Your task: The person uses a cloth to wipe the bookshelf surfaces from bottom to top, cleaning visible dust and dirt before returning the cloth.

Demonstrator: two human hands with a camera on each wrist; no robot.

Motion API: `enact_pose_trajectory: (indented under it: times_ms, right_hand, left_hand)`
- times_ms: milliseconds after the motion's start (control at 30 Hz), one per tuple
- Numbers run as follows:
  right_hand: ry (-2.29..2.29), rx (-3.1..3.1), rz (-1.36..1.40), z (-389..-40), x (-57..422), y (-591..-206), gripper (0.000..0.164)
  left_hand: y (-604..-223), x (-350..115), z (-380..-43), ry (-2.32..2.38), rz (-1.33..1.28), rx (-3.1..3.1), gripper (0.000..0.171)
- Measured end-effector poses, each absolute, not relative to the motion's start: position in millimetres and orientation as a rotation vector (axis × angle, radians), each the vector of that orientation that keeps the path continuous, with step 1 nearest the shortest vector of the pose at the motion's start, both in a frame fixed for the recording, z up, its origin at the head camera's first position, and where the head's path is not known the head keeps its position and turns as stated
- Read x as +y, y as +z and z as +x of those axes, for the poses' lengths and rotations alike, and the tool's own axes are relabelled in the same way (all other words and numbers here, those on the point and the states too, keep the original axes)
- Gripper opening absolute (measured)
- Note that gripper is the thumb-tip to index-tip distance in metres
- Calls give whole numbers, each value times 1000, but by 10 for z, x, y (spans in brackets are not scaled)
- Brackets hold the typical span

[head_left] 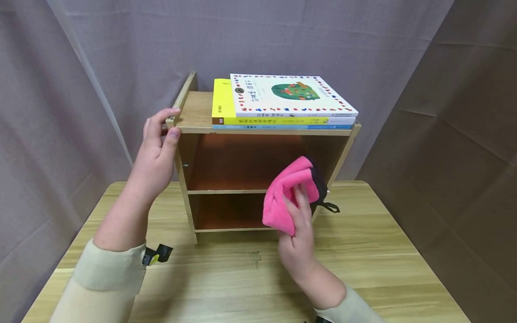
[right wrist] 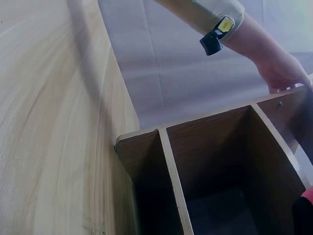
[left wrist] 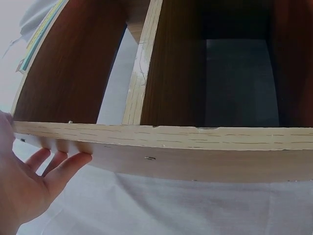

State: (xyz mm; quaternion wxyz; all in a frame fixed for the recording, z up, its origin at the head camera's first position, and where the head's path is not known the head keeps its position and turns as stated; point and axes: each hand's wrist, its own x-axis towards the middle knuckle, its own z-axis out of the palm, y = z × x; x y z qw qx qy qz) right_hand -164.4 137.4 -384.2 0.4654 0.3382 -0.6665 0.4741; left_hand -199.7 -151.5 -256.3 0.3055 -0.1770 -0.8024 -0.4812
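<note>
A small wooden bookshelf [head_left: 226, 191] stands on the table with its open front facing me. My left hand [head_left: 153, 154] grips its upper left corner, thumb at the front edge and fingers over the side panel. In the left wrist view, fingers [left wrist: 63, 169] lie against the panel's outer face. My right hand [head_left: 298, 242] holds a pink plush cloth [head_left: 278, 199] with a black edge and hanging loop, in front of the right part of the shelves. Only a sliver of the cloth [right wrist: 308, 195] enters the right wrist view.
Several books [head_left: 296, 96] lie stacked flat on the bookshelf's top, a white-covered one uppermost. Pale wood-grain table [head_left: 226, 282] extends around the bookshelf. Grey curtains [head_left: 282, 36] hang behind and at both sides.
</note>
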Motion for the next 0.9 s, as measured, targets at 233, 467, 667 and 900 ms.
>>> enact_pose_trajectory:
  times_ms: [233, 467, 667, 900]
  right_hand:
    - [1064, -1657, 902, -1581, 1298, -3727, 36]
    - [976, -1824, 834, -1576, 1273, -3752, 47]
    - [912, -1961, 805, -1585, 1260, -3802, 56]
    - [830, -2053, 795, -1621, 1195, -3830, 53]
  left_hand:
    - [-2546, -1534, -1982, -1281, -464, -2127, 39]
    - [-2543, -1527, -1992, -1300, -468, -2156, 40]
    - [-2544, -1528, -1985, -1297, -463, -2153, 40]
    - [-2541, -1526, -1983, -1304, -466, -2154, 40]
